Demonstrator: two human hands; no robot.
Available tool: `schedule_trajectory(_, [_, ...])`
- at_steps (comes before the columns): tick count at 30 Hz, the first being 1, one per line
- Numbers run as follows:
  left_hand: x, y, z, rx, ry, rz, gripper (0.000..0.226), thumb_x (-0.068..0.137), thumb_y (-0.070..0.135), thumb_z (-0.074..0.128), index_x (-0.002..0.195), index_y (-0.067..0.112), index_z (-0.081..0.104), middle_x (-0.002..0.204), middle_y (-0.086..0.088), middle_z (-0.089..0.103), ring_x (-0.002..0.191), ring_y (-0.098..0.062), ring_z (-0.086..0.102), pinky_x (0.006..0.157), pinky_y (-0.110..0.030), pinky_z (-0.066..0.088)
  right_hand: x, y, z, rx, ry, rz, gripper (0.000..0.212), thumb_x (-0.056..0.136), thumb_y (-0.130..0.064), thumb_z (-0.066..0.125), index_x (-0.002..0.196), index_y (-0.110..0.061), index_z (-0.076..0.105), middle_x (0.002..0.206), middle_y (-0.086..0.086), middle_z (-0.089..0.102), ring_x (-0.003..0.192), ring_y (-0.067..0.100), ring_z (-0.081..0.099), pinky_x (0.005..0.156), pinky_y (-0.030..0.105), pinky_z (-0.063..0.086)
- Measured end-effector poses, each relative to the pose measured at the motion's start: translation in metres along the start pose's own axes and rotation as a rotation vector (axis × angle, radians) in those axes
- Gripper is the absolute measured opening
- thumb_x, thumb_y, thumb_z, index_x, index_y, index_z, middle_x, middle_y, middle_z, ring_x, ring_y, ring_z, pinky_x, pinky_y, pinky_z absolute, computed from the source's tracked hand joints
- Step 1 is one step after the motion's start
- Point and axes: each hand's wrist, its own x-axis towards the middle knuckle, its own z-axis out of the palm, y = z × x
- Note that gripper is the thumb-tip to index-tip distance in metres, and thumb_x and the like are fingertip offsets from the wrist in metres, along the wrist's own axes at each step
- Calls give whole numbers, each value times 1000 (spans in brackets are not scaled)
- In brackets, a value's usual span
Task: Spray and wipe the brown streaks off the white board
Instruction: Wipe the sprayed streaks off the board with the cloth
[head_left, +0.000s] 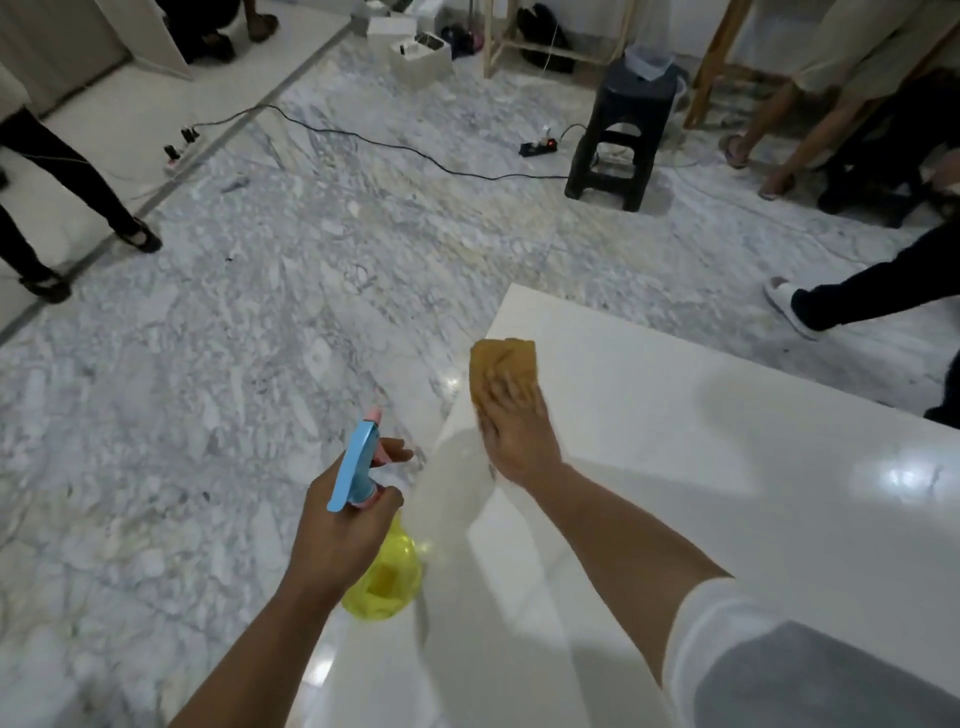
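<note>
A: Where does the white board (701, 467) sit?

B: It lies flat in the lower right of the view, just above the marble floor (260, 312), glossy enough to throw back the ceiling light. Whether it rests on a tabletop or on the floor itself cannot be told. No brown streaks show on the bare part; any left would be under or near the cloth.

A: And the hands?

B: The right hand (519, 431) is pressed flat, fingers spread, on an orange-brown cloth (501, 369) near the board's far left corner. It is open, pushing down rather than pinching. The left hand (343, 525) is closed around the neck of the spray bottle (382, 577), a finger out by the trigger under the blue spray head (356, 470), held just off the board's left edge.

A: How will these things handle?

B: The cloth looks soft and limp, so a flat palm probably keeps it from bunching; it should slide easily on that slick surface, more so once wet. The bottle seems to be light plastic with a round yellow body, best gripped at the narrow neck as now. The board looks stiff and smooth, likely to shift if shoved near its edge, so pressure is better aimed downward.
</note>
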Motion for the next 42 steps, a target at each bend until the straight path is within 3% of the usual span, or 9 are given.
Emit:
schedule_trajectory(8, [-70, -9, -32, -32, -65, -33, 41, 72, 14, 62, 105, 38, 67, 105, 8, 79, 88, -34, 67, 82, -49, 61, -205, -89, 5, 139, -156, -141, 51, 108, -41, 24, 154, -27, 41, 167, -7, 26, 157, 15, 16, 126, 46, 2])
schedule_trajectory(13, [-137, -17, -69, -45, -119, 11, 33, 71, 14, 66, 92, 39, 70, 105, -9, 78, 86, -23, 64, 81, -58, 60, -308, -139, -7, 364, -346, 23, 48, 107, -35, 31, 152, -26, 47, 164, -11, 29, 155, 3, 10, 126, 34, -6])
schedule_trajectory(16, [-183, -32, -87, -12, -153, 37, 30, 72, 14, 66, 96, 31, 68, 108, 5, 79, 93, -28, 72, 85, -63, 61, -364, -174, -27, 531, -446, 169, 36, 108, -31, 39, 131, -22, 65, 146, 0, 58, 140, 8, 44, 119, 31, 23])
schedule_trajectory(19, [-218, -47, -100, -14, -213, 84, 33, 72, 13, 66, 100, 31, 65, 113, 16, 77, 109, -19, 73, 89, -61, 61, -399, -198, -57, 912, -233, 609, 26, 101, -32, 49, 87, -21, 68, 86, 4, 65, 83, 22, 60, 70, 33, 45])
schedule_trajectory(25, [-265, -55, -113, -70, -281, 143, 41, 72, 12, 65, 113, 20, 68, 114, 14, 76, 116, -18, 72, 91, -64, 60, -458, -161, -116, 1523, 293, 976, 44, 95, -22, 61, 133, -1, 63, 129, 18, 70, 121, 37, 66, 106, 50, 49])
schedule_trajectory(31, [-286, -62, -122, -51, -306, 133, 35, 72, 12, 65, 105, 25, 68, 113, 14, 77, 112, -14, 73, 90, -61, 61, -495, -147, -148, 894, 564, 1016, 22, 98, -27, 50, 92, -18, 69, 80, 3, 58, 77, 23, 56, 69, 36, 44])
schedule_trajectory(36, [-288, -80, -118, -14, -297, 104, 30, 71, 12, 65, 97, 27, 66, 114, 8, 78, 113, -15, 74, 92, -61, 60, -500, -158, -70, 434, 190, 864, 42, 104, -36, 30, 130, -38, 63, 122, 15, 63, 114, 35, 58, 100, 38, 41])
schedule_trajectory(39, [-290, -80, -114, -13, -288, 105, 32, 72, 7, 67, 102, 19, 67, 116, 5, 78, 112, -9, 73, 94, -56, 61, -493, -164, -20, 76, -125, 897, 50, 108, -27, 29, 158, -17, 32, 169, 8, 20, 157, 33, 15, 126, 47, 18])
schedule_trajectory(42, [-289, -81, -119, 8, -283, 96, 34, 80, -6, 68, 108, 12, 68, 117, 4, 77, 109, -2, 71, 94, -55, 60, -486, -196, -9, 45, -122, 817, 60, 106, -17, 37, 162, -11, 17, 172, 11, 3, 159, 32, -1, 129, 48, 5])
